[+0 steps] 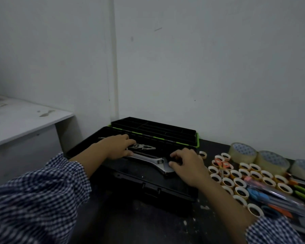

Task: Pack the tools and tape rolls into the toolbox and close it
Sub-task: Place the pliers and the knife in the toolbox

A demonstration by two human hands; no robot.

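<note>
My left hand (116,147) and right hand (187,164) grip the wrench (146,157) at each end; I judge it heavy, rigid, slick.

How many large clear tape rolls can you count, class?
3, in a row right of the toolbox: the first roll nearest it, the second roll beside that, the third roll at the frame's edge. More may lie out of view.
</note>
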